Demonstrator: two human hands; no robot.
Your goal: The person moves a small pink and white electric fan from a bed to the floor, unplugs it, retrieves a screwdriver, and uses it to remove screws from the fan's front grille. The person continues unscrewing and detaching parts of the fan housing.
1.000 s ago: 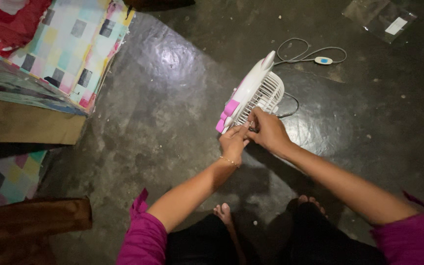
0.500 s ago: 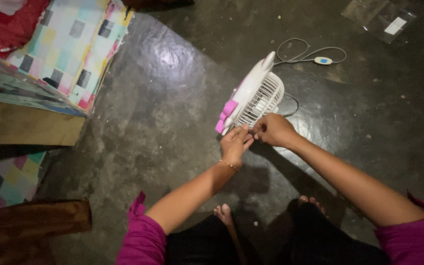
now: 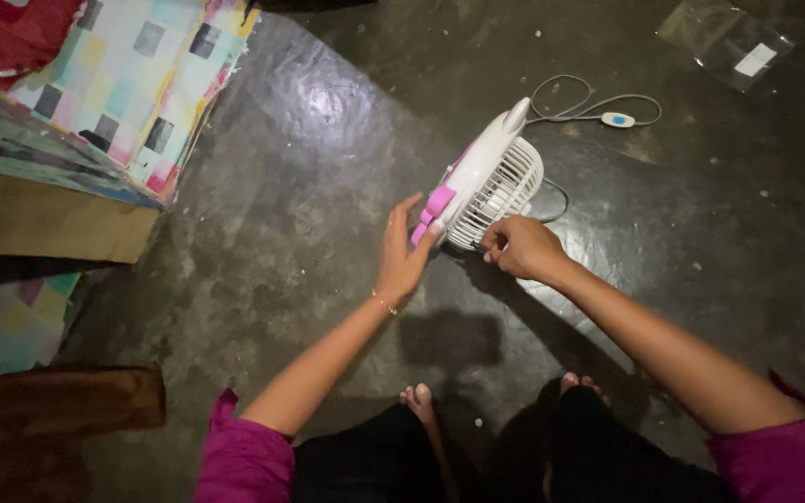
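Head view: fan (image 3: pixel 491 177) on edge — grille faces right, lower-left to upper-right.

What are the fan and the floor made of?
Fan: likely moulded plastic, glossy white shell and slatted grille with pink trim, going by its smooth one-piece curves. Floor: probably polished concrete or cement, dark, mottled, with a glare patch and scattered specks.
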